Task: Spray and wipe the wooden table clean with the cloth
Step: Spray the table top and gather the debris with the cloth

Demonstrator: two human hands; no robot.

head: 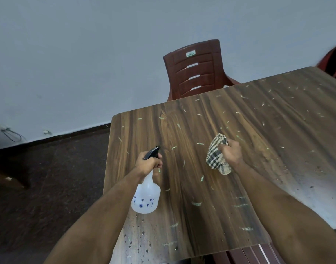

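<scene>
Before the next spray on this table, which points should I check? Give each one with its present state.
1. Left hand grips spray bottle at the neck: ok.
2. Nozzle aims over the wooden table: ok.
3. Right hand holds checked cloth ready: ok.
4. Table free of pale scraps: not ok.
5. Liquid left in bottle: cannot tell.

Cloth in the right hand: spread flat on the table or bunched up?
Bunched up: the checked cloth is crumpled in the right hand, not spread flat.
</scene>
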